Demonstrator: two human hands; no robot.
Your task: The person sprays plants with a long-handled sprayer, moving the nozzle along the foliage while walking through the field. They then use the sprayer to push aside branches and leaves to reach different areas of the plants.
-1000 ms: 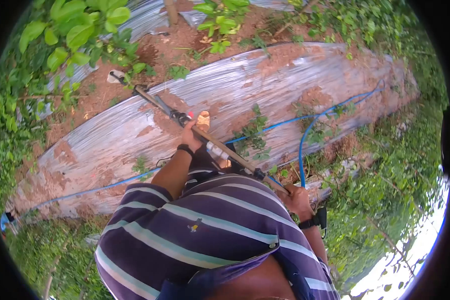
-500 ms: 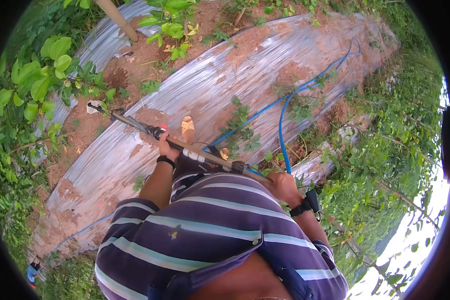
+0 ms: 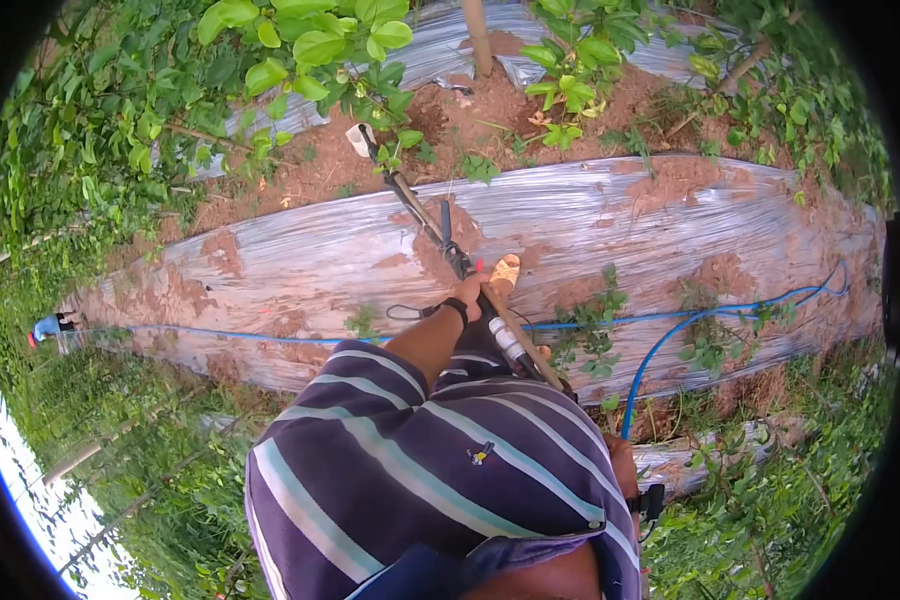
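A long pole tool [image 3: 513,327] runs diagonally from beside my body up to the left, over the plastic-covered ground. My left hand [image 3: 471,293] is wrapped round its middle, near a red part and black fittings. The pole's far end lies over bare soil close to a pale object [image 3: 357,140]. At my right side, my right hand [image 3: 621,462] is mostly hidden by my striped shirt, and its fingers do not show. A blue hose [image 3: 642,375] rises from near that hand and curves across the plastic sheet.
Silvery plastic sheeting [image 3: 350,240] with soil patches covers the bed underfoot. Leafy branches [image 3: 320,45] hang near the pole's far end. A wooden post [image 3: 478,40] stands at the top. Another person [image 3: 48,326] in blue is far off at the left edge.
The view has turned, so the bed now runs level across it. The pole's far end and my left hand appear further right. My right hand has dropped lower, mostly behind the shirt.
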